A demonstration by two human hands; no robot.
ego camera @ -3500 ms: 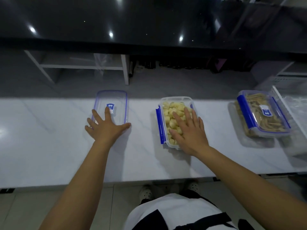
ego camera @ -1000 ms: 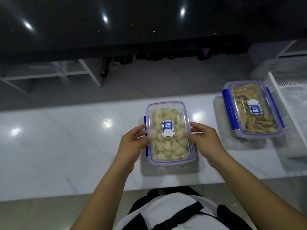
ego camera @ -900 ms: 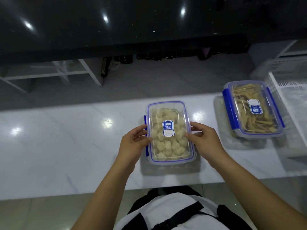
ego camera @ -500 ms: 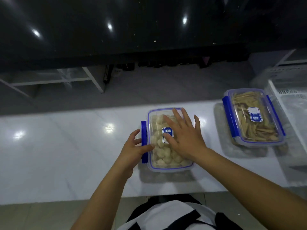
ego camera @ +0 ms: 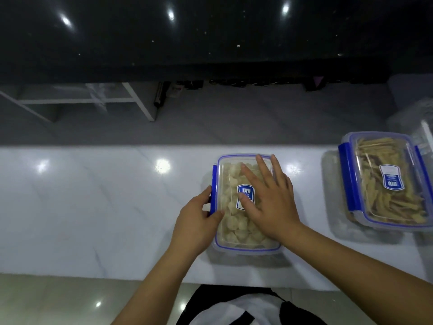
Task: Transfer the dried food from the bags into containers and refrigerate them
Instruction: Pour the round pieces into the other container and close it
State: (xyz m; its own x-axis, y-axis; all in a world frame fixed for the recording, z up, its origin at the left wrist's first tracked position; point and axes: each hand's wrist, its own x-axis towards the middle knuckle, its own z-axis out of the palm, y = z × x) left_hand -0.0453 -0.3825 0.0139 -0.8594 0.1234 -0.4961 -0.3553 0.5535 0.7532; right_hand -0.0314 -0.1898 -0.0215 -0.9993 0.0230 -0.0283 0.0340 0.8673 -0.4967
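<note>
On the white counter (ego camera: 93, 207), centre: lidded container (ego camera: 232, 181) of dried pieces; right hand (ego camera: 269, 202) flat on lid, fingers straight; left hand (ego camera: 194, 221) pinches its blue side clasp (ego camera: 213, 181); second container (ego camera: 386, 181) well right.

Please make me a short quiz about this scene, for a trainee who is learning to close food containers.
1. True or false: the right hand lies flat on the left lid.
2. What does the left hand grip? A) the blue clip B) a spoon C) a bag
3. What shape is the food in the right container?

Key: 1 true; 2 A; 3 long strips.
</note>
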